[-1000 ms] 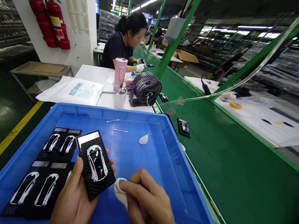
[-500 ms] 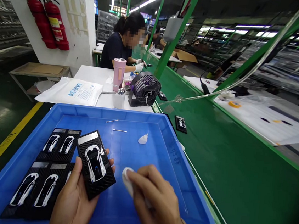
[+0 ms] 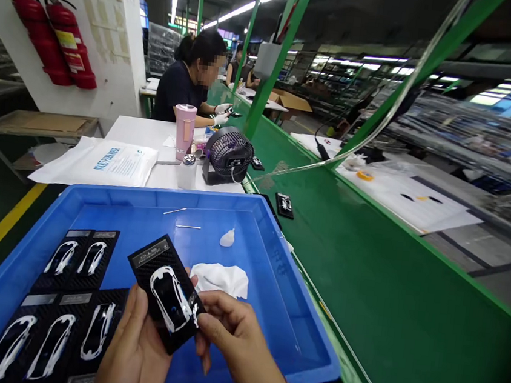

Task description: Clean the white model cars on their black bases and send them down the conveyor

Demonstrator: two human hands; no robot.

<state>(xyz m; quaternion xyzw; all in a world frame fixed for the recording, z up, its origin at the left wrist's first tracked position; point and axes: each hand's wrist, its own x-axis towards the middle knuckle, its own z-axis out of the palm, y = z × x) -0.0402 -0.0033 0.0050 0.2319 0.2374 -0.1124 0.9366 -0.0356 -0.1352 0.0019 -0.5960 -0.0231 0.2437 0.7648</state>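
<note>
Since the earlier view, the white cloth (image 3: 219,279) has left your right hand (image 3: 239,342) and now lies loose in the blue plastic tray (image 3: 168,193), toward the middle of its near half. Your right hand has moved onto the black carbon-patterned plate (image 3: 165,295), its fingers (image 3: 210,302) on the plate's right edge, while your left hand (image 3: 133,349) cradles it from beneath. Both hands are clamped on the plate, holding it above the tray near the near edge.

Holding it by the edges probably keeps your skin off the glossy white car emblem (image 3: 169,298), and putting the cloth down likely freed your right hand for that grip. The plate's long axis runs diagonally, with its label strip (image 3: 151,252) pointing up and left toward the tray's far edge and the other end angled down toward you.

Five similar plates (image 3: 61,256) lie face up along the tray's left side. The green counter (image 3: 386,290) runs along the tray's right side.
</note>
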